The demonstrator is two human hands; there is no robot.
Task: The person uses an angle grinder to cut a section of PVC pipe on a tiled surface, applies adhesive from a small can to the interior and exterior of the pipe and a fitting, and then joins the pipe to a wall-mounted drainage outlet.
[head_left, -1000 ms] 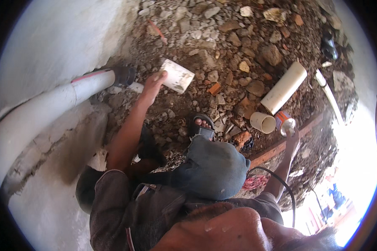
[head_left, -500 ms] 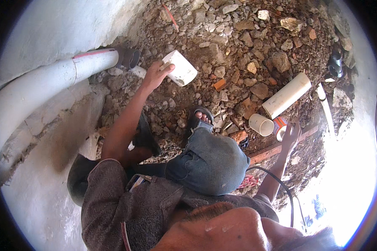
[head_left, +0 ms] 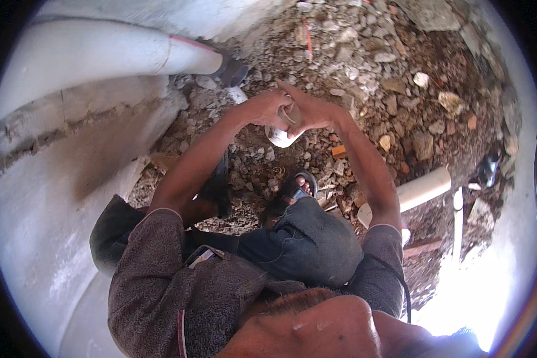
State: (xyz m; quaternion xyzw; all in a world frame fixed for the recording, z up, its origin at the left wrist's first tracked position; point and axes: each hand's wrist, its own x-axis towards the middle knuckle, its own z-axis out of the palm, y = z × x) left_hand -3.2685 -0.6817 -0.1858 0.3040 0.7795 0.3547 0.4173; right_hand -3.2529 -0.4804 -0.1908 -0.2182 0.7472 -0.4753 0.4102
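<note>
In front of me, above the rubble, a short white pipe piece [head_left: 283,138] is held between both hands. My left hand [head_left: 267,109] is closed round its left side. My right hand [head_left: 314,111] is at its open end, with bent fingers over the rim; the two hands hide much of the piece and their fingertips overlap. A broken orange brick piece [head_left: 339,151] lies on the ground just right of the hands.
A large white pipe [head_left: 113,49] with a dark coupling [head_left: 234,73] runs along the left wall. At right lie a white pipe length [head_left: 425,190], a thin white pipe [head_left: 457,224], a black fitting [head_left: 488,170] and a reddish board [head_left: 422,247]. Stones and rubble [head_left: 394,101] cover the ground.
My right hand has left the small can at the right and reached across to the white pipe piece. My left hand has turned the piece and brought it nearer. The view has shifted.
</note>
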